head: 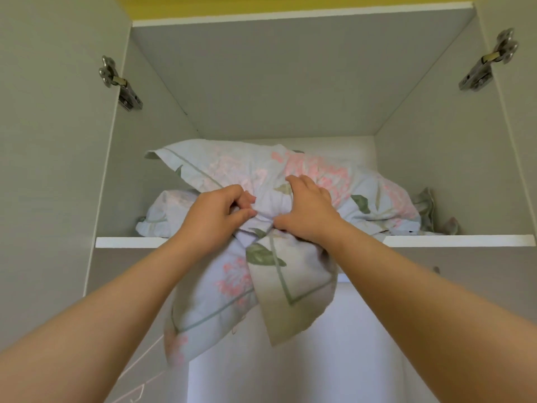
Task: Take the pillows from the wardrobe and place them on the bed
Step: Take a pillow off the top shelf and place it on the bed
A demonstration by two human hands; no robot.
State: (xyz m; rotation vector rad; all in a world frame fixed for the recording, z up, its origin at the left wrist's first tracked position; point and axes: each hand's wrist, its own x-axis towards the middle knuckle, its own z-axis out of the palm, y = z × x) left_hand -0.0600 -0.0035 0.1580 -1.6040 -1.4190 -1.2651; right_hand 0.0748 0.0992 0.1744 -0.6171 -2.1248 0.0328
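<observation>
2 floral pillows lie stacked on the upper shelf [128,242] of the open wardrobe [436,141]. The upper pillow [334,181], pale blue with pink blossoms and green leaves, stretches from the shelf's left half almost to its right end. Its front middle is bunched together right at the shelf's front edge, and part of it hangs down over that edge in 2 loose folds between the forearms.

The left hand [215,216] has its fingers curled tightly and pinches the gathered fabric at the left side of the bunch. The right hand [308,210] sits just beside it, with its fingers curled over the top of the upper pillow and its thumb tucked beneath, gripping the same bunch from the right. The 2 hands nearly touch, with the knot of fabric between them.

The lower pillow [165,210], in the same print, lies underneath at the shelf's left end, its corner near the front edge and just left of the left hand. A crumpled grey-green piece of fabric [427,207] sits at the shelf's right end, against the upper pillow. A metal hinge shows on each side, the left hinge [120,82] and the right hinge [488,61].
</observation>
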